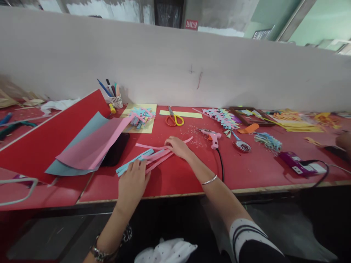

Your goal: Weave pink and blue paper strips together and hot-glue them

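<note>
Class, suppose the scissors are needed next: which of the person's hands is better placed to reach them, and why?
Probably the right hand: it is nearer the scissors, which lie just beyond it. The left hand is farther back. Both touch paper strips, so neither is free.

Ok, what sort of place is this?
Probably a craft workshop: a pink glue gun, scissors and cut paper strips are on the red worktop.
</note>
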The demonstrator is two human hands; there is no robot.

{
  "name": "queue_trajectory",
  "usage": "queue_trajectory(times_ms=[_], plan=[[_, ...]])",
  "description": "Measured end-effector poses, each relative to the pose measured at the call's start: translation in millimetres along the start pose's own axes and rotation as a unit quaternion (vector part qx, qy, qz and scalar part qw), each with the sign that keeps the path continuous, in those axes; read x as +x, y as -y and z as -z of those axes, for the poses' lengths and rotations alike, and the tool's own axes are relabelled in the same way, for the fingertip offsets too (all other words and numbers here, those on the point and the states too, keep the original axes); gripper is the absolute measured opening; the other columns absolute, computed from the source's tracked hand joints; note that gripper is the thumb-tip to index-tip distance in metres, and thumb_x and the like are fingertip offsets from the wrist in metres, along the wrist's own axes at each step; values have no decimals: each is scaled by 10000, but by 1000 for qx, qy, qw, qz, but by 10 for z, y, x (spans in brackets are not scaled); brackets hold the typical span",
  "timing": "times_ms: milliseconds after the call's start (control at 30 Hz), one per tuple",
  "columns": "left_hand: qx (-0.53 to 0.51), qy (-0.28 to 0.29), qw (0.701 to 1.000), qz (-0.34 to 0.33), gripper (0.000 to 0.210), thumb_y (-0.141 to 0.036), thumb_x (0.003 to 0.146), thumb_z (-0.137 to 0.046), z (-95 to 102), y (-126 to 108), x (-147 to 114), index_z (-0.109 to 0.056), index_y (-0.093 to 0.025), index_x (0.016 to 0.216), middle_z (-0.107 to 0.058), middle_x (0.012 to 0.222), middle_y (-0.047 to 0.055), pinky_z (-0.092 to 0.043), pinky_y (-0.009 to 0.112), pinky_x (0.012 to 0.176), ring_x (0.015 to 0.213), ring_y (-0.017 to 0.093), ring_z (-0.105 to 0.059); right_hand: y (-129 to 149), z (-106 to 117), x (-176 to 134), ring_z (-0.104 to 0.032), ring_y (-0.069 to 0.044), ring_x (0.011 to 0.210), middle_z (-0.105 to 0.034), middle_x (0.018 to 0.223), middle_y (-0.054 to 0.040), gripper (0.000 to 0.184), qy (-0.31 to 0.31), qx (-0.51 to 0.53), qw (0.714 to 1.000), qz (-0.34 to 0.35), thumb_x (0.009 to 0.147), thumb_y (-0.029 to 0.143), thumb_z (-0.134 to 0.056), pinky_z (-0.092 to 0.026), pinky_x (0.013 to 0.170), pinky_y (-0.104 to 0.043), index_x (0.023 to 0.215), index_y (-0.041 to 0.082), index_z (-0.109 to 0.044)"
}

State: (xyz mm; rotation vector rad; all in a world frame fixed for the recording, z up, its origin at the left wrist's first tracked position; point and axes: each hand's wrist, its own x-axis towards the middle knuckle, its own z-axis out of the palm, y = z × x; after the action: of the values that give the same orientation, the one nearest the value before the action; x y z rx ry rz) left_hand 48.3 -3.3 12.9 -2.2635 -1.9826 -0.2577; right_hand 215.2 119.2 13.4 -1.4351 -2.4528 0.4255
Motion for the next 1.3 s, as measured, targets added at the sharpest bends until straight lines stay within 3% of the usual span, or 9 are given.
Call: queue_trajectory(times_ms=[200,400,600,767,833,933,1000,1167,1300], plan=[[-69,10,980,-186,306,-208,798,-481,-187,-103,51,-571,-227,1090,-584,1147,76,-445,353,833,1015,228,-539,-39,0,85,-498,-119,717,-560,787,-38,69,-1,15,1000,14,765,117,-545,-345,651,-227,772,147,-607],[-73,22,983,-169,360,-281,802,-488,-290,-22,148,-531,-199,1150,-540,1219,93,-400,387,910,1091,243,-497,-97,84,112,-476,-93,646,-539,698,-13,60,-30,42,999,12,727,92,-580,-353,633,-212,694,129,-614],[-107,81,975,-178,381,-239,798,-464,-224,137,468,-510,-158,1167,-516,1240,123,-364,409,956,1147,248,-459,-133,329,127,-500,-107,706,-530,747,-29,127,-160,103,982,-9,777,174,-508,-398,682,-236,662,144,-554],[-222,59,960,-159,246,-232,754,-477,-139,187,723,-618,-159,943,-564,1153,137,-325,473,966,1126,287,-460,2,481,-85,-525,-133,884,-548,882,-41,99,-211,244,942,89,750,228,-532,-426,781,-277,663,180,-526],[-361,54,922,-133,279,-330,768,-453,-103,132,744,-609,-162,928,-581,1108,132,-334,466,961,1088,273,-486,102,477,-228,-522,-133,919,-551,928,-41,97,-176,265,937,146,755,250,-536,-400,844,-301,683,185,-533],[-617,159,763,-113,460,-491,779,-355,-60,-10,717,-541,-173,1054,-588,1083,116,-425,427,875,1011,241,-542,234,414,-429,-529,-131,908,-548,930,-42,129,-121,335,914,196,787,288,-514,-401,841,-304,710,187,-540],[-668,186,710,-122,527,-527,703,-451,-38,-105,690,-504,-184,1099,-558,1128,100,-441,398,856,1033,237,-533,278,359,-522,-527,-136,898,-545,893,-42,154,-108,360,904,204,798,304,-507,-402,828,-304,700,187,-534],[-697,135,702,-55,533,-413,602,-607,-6,-238,671,-506,-185,1073,-543,1128,91,-408,334,878,1096,225,-465,248,271,-595,-512,-126,756,-516,754,-16,239,-111,360,915,146,801,345,-479,-404,745,-286,623,186,-468],[-685,86,723,-7,373,-418,675,-515,-7,-237,699,-561,-173,953,-589,922,56,-432,260,731,870,163,-534,192,280,-560,-460,-97,638,-466,670,19,201,-110,338,931,86,761,309,-509,-389,631,-237,617,186,-442]])
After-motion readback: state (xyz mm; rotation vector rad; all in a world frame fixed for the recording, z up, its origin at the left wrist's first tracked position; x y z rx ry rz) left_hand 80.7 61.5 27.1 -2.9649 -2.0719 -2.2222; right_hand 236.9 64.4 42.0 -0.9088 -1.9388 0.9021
